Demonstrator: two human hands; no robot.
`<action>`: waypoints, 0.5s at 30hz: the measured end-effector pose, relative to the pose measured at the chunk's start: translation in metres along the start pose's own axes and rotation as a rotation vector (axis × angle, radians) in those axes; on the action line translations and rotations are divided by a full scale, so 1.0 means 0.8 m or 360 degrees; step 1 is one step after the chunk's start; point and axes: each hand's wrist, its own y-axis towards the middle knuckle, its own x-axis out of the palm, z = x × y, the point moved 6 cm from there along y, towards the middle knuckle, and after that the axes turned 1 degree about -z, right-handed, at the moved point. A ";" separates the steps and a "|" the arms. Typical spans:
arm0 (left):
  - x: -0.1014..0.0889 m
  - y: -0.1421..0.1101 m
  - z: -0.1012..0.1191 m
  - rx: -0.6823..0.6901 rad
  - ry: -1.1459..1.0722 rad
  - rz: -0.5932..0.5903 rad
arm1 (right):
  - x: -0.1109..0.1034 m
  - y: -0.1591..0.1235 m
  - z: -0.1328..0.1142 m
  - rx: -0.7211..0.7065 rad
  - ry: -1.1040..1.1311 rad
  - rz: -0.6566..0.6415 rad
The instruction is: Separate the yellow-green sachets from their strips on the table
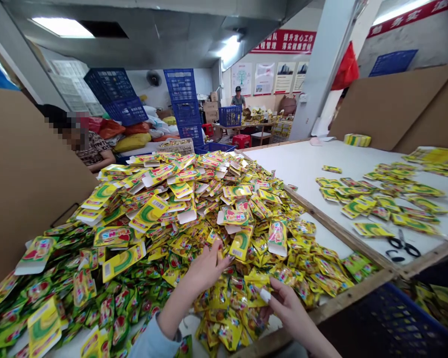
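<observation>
A large heap of small yellow boxes and shiny sachets covers the table in front of me. My left hand reaches into the middle of it, palm down, thumb and forefinger apart. Its thumb tip is close to the lower end of a yellow box. Lower right, my right hand has curled fingers and a white cover on the thumb tip. That thumb presses against a yellow sachet; the lower fingers are partly hidden. Green sachets lie to the left, under several loose boxes.
A wooden strip divides my table from a white one on the right, with yellow packs and black scissors. A blue crate sits below. Cardboard stands at left beside a seated person. Another person is farther back.
</observation>
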 end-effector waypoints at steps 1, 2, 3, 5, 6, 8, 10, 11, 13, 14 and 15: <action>-0.002 -0.011 -0.008 -0.0016 -0.0053 0.0009 | 0.003 0.002 0.001 0.0044 0.0069 -0.0018; -0.004 -0.022 -0.017 -0.0034 -0.0089 0.0028 | 0.006 0.004 0.001 0.0085 0.0128 -0.0041; -0.006 -0.031 -0.025 -0.0054 -0.0145 0.0083 | 0.011 0.006 0.001 0.0117 0.0173 -0.0070; -0.011 -0.050 -0.041 -0.0112 -0.0425 0.0276 | 0.020 0.010 -0.006 0.0141 0.0227 -0.0142; -0.012 -0.059 -0.049 -0.0174 -0.0670 0.0364 | 0.024 0.012 -0.013 0.0129 0.0246 -0.0173; -0.003 -0.078 -0.063 -0.0360 -0.1322 0.0361 | 0.031 0.016 -0.032 0.0075 0.0280 -0.0203; 0.015 -0.097 -0.060 -0.0536 -0.1913 0.0081 | 0.038 0.019 -0.057 0.0003 0.0311 -0.0188; 0.022 -0.107 -0.052 -0.0578 -0.2107 -0.0091 | 0.042 0.022 -0.070 -0.0035 0.0318 -0.0176; 0.028 -0.124 -0.034 -0.0567 -0.2294 -0.0337 | 0.057 0.027 -0.095 -0.0114 0.0303 -0.0196; 0.029 -0.129 -0.027 -0.0532 -0.2297 -0.0375 | 0.066 0.029 -0.106 -0.0155 0.0275 -0.0238; 0.028 -0.133 -0.021 -0.0487 -0.2257 -0.0373 | 0.077 0.031 -0.115 -0.0191 0.0232 -0.0298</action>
